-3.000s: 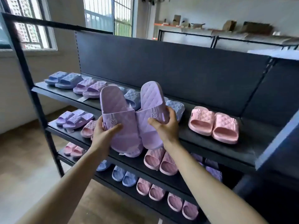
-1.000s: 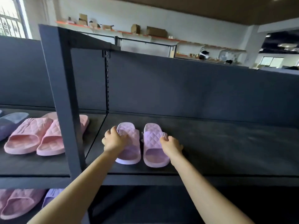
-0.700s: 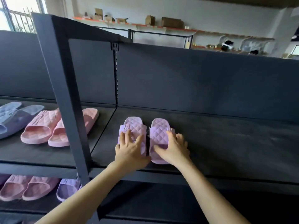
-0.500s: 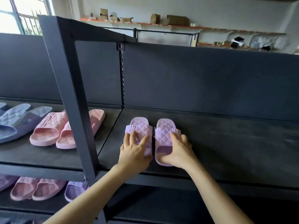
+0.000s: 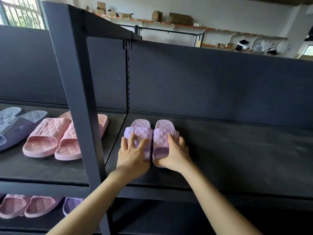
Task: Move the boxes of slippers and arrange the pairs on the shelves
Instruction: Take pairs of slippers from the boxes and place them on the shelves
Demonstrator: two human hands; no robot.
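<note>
Slippers (image 5: 162,135) under L hand (image 5: 133,156), R hand (image 5: 177,154)

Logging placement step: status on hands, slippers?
Left hand flat on left lilac slipper. Right hand grips right lilac slipper. Both down on shelf, nothing blocking.

Lilac slippers (image 5: 149,138): soft-looking matt plastic or foam, quilted diamond texture. Shelf (image 5: 237,150): dark, matt, faintly scuffed. Upright post (image 5: 76,99): dark painted metal, smooth. Pink slippers (image 5: 55,139), left: same quilted matt finish.

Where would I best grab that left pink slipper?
Probably by the quilted strap of the left pink slipper, reaching from the front of the shelf: its heel end and strap opening face you, so fingers slide under, thumb on top.
</note>
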